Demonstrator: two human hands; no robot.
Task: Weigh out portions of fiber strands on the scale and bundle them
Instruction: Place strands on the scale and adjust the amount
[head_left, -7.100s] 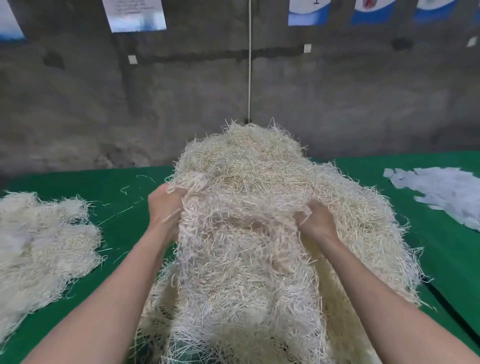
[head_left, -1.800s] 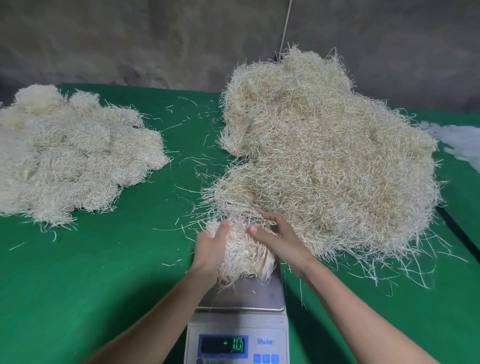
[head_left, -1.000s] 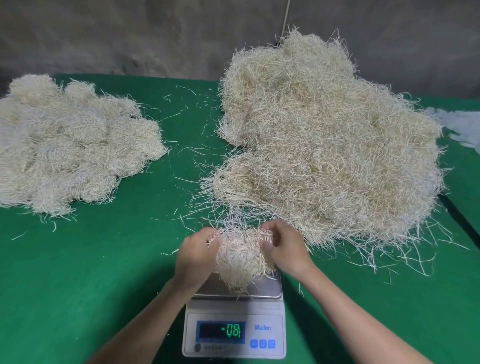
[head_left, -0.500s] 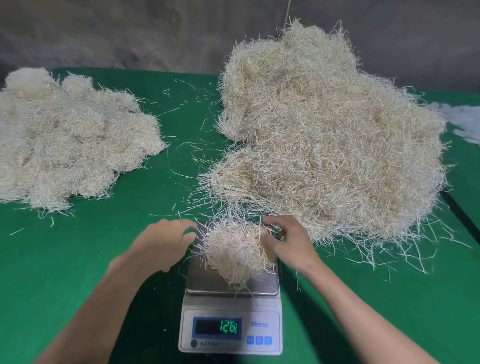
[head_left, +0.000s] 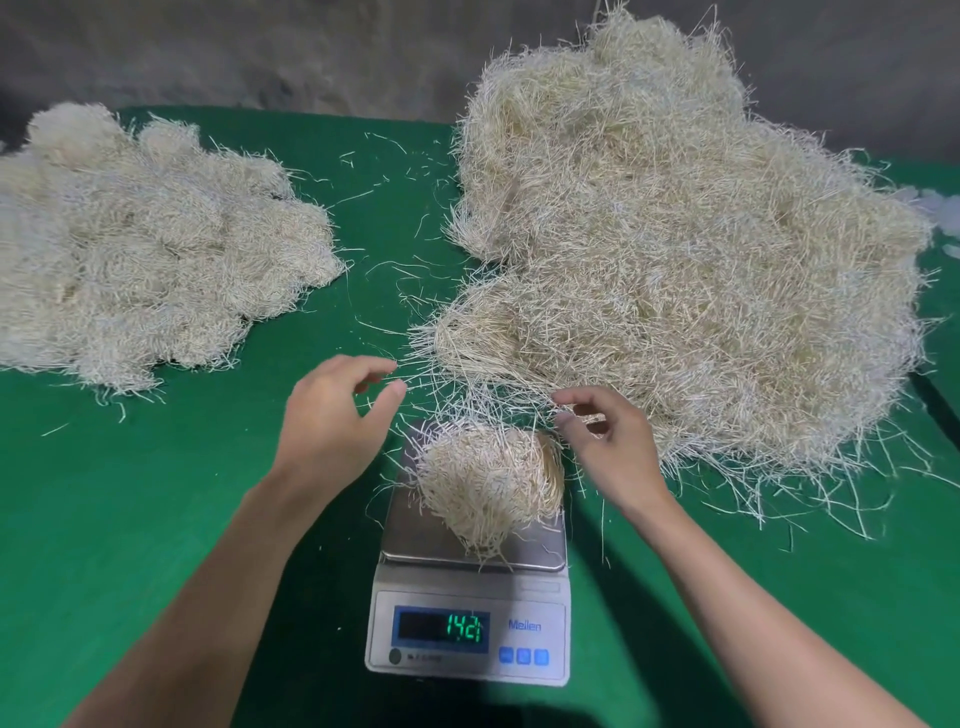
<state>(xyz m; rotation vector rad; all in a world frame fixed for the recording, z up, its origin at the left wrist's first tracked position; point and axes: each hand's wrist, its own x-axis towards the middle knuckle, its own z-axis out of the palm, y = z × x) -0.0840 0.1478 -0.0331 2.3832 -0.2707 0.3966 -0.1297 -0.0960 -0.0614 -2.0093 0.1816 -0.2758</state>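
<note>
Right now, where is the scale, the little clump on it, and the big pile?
scale (head_left: 441, 629): head view, on its lit display.
little clump (head_left: 488, 480): head view, on the clump's middle.
big pile (head_left: 675, 249): head view, on the heap's middle.

Counted are one left hand, one right hand, one scale, one portion beside the fingers, and, beyond them, one left pile and one right pile.

Portion on scale, before pile

Green-covered table against grey wall
</note>
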